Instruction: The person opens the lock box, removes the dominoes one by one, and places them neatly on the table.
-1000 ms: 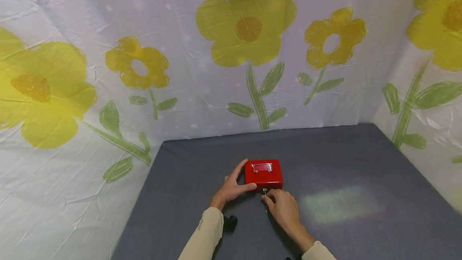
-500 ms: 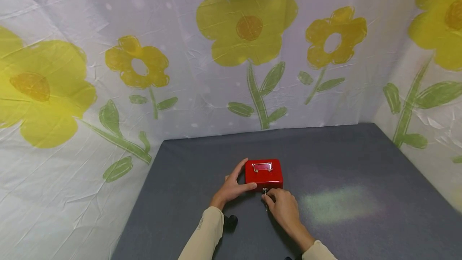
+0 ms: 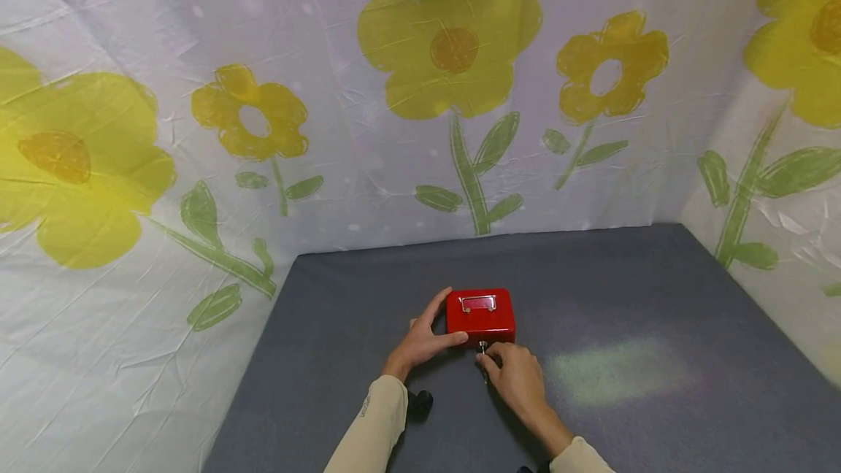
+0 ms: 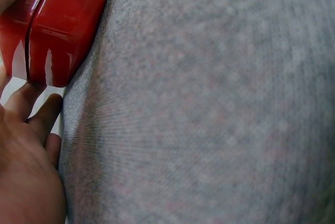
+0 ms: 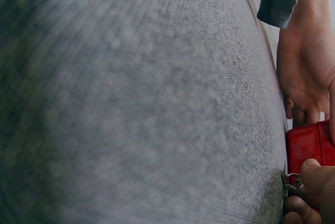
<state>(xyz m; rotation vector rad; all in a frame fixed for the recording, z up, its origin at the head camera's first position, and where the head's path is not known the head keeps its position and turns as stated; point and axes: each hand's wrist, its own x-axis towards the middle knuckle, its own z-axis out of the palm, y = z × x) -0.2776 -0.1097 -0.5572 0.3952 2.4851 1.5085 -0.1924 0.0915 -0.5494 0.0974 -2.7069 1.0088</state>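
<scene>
A small red metal cash box (image 3: 485, 322) sits on the dark table, lid down, with a silver handle (image 3: 478, 304) lying folded on top. My left hand (image 3: 420, 347) holds the box at its left side, thumb along the front edge and fingers spread toward the back corner. At the front of the box, my right hand (image 3: 517, 377) pinches a small key (image 3: 483, 350) at the lock. A metal ring (image 5: 296, 181) hangs by the right fingers in the right wrist view. The key's tip and much of its bow are hidden.
The grey cloth-covered table (image 3: 368, 290) reaches back to a white flowered curtain (image 3: 368, 166). A patch of light (image 3: 624, 372) falls right of the hands. A black wrist device (image 3: 420, 405) shows beneath the left wrist.
</scene>
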